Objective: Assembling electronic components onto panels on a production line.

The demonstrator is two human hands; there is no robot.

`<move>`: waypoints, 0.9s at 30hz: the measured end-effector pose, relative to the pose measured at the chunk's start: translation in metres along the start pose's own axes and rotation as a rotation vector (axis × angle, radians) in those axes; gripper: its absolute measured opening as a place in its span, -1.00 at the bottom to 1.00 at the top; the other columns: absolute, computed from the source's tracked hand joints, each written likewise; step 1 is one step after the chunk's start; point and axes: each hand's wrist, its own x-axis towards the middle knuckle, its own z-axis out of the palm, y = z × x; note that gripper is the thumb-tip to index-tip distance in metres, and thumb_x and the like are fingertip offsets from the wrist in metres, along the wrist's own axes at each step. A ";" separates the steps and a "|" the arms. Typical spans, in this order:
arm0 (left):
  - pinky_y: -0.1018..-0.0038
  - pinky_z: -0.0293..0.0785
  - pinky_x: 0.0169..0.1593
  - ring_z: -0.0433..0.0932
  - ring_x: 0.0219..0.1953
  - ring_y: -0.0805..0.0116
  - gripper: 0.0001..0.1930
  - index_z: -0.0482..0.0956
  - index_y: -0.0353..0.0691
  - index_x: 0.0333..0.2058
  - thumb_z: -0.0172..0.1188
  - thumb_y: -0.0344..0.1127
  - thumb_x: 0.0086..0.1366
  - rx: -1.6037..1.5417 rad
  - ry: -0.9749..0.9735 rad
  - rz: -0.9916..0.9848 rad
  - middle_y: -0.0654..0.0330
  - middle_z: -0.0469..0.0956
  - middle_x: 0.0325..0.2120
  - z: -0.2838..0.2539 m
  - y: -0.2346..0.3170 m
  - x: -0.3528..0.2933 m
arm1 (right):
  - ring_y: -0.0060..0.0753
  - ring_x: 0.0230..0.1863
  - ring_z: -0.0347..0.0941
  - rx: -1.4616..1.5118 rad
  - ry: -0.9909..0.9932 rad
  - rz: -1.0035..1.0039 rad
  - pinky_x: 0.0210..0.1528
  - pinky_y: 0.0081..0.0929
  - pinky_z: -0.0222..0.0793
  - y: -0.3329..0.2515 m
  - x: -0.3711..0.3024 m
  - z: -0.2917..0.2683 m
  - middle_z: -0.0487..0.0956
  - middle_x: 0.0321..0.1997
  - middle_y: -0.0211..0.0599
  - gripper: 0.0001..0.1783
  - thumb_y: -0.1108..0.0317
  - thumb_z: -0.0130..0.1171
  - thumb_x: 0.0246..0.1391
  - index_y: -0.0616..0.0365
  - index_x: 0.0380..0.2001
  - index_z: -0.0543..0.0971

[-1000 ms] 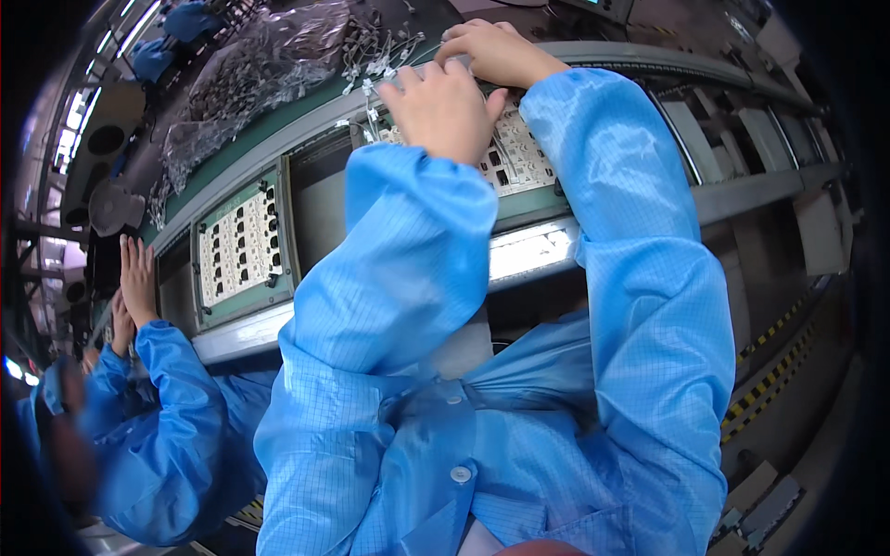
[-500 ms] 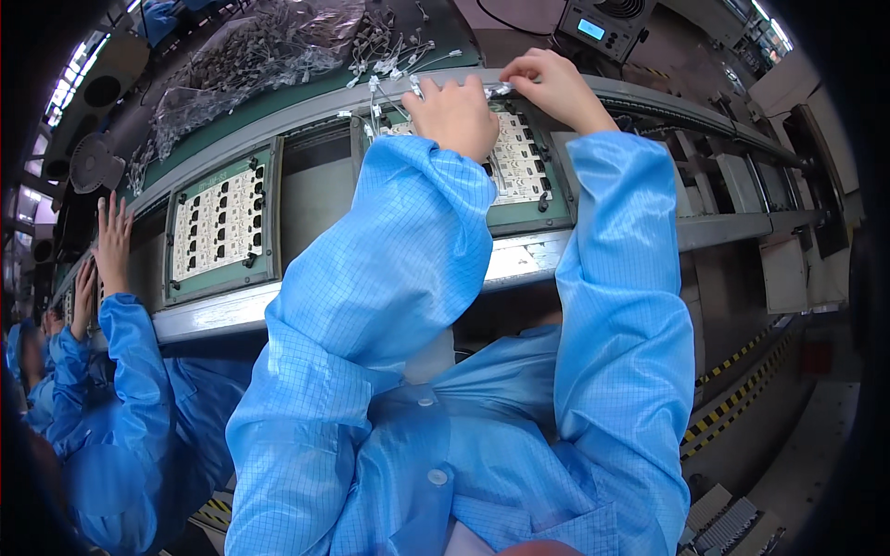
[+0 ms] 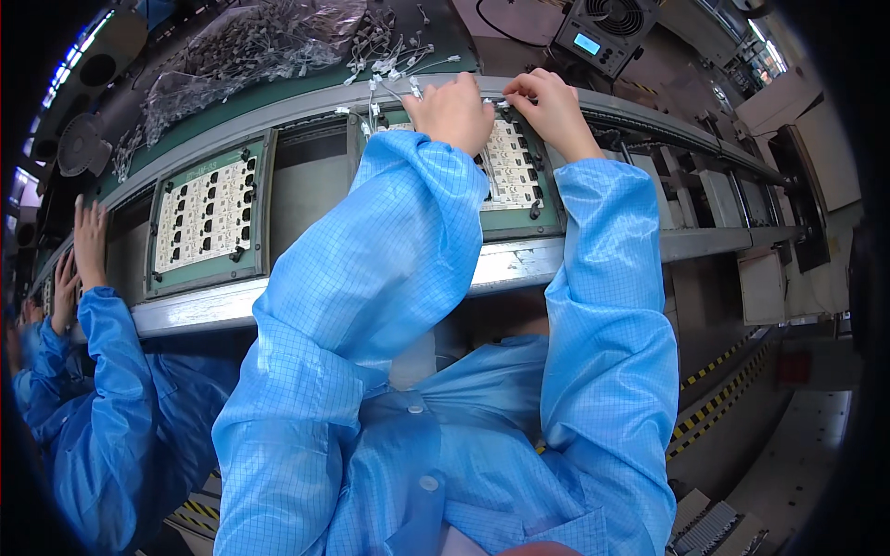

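Board [image 3: 512, 173] in a green frame [image 3: 519, 223]
Left hand [image 3: 451, 113] bends over the board's far-left part, grip hidden, so I cannot tell its hold; right hand [image 3: 547, 102] pinches a white plug [image 3: 502, 104] at the board's far edge; loose wires [image 3: 385, 67] lie beyond.

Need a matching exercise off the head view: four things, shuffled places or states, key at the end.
1. left hand
2. display
3. right hand
4. plastic bag

A. At the board's far right corner
B. Lying on the green table
C. Over the board, left of another hand
D. Lit blue

1-C; 2-D; 3-A; 4-B
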 end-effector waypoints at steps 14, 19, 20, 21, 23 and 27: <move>0.08 0.19 0.05 0.51 -0.03 0.15 -0.80 0.75 0.03 -0.32 0.23 -0.11 0.14 0.185 0.027 0.113 0.27 0.71 -0.30 -0.006 0.008 -0.009 | -0.31 0.21 0.39 0.093 0.091 -0.026 0.26 -0.19 0.11 0.004 -0.003 0.012 0.60 0.06 -0.42 -0.40 0.60 -0.07 0.04 -0.23 0.07 0.62; 0.08 0.19 0.05 0.51 -0.03 0.12 -0.80 0.75 0.04 -0.32 0.24 -0.15 0.10 0.188 0.039 0.124 0.26 0.71 -0.31 -0.002 0.005 -0.008 | -0.37 0.27 0.35 0.150 -0.046 -0.009 0.32 -0.21 -0.02 0.007 0.003 0.017 0.58 0.16 -0.44 -0.35 0.62 -0.09 0.03 -0.26 0.11 0.61; 0.08 0.18 0.05 0.51 -0.03 0.11 -0.80 0.75 0.04 -0.33 0.24 -0.16 0.08 0.158 0.028 0.098 0.26 0.70 -0.32 -0.005 0.005 -0.008 | -0.37 0.27 0.36 0.161 -0.074 0.011 0.33 -0.21 -0.03 0.008 0.003 0.018 0.59 0.16 -0.43 -0.34 0.62 -0.10 0.02 -0.26 0.11 0.61; 0.01 0.20 0.10 0.52 0.01 0.05 -0.67 0.70 -0.13 -0.18 0.22 -0.13 0.12 0.111 -0.053 0.104 0.14 0.70 -0.26 -0.011 0.006 -0.009 | -0.37 0.27 0.36 0.160 -0.071 0.019 0.33 -0.21 -0.03 0.009 0.004 0.019 0.59 0.16 -0.43 -0.34 0.62 -0.10 0.02 -0.26 0.11 0.61; 0.00 0.20 0.11 0.53 0.00 0.03 -0.65 0.67 -0.15 -0.16 0.22 -0.13 0.11 0.096 -0.051 0.095 0.12 0.70 -0.26 -0.011 0.005 -0.009 | -0.37 0.28 0.35 0.248 -0.040 0.014 0.35 -0.20 -0.07 0.006 0.006 0.022 0.60 0.14 -0.43 -0.34 0.62 -0.12 0.03 -0.25 0.13 0.60; -0.01 0.19 0.11 0.55 -0.03 0.01 -0.62 0.62 -0.19 -0.14 0.23 -0.13 0.10 0.051 -0.043 0.078 0.06 0.70 -0.24 -0.008 0.007 -0.009 | -0.30 0.19 0.45 0.311 -0.004 -0.004 0.29 -0.23 0.12 0.007 0.007 0.022 0.62 0.10 -0.38 -0.39 0.61 -0.11 0.03 -0.17 0.07 0.63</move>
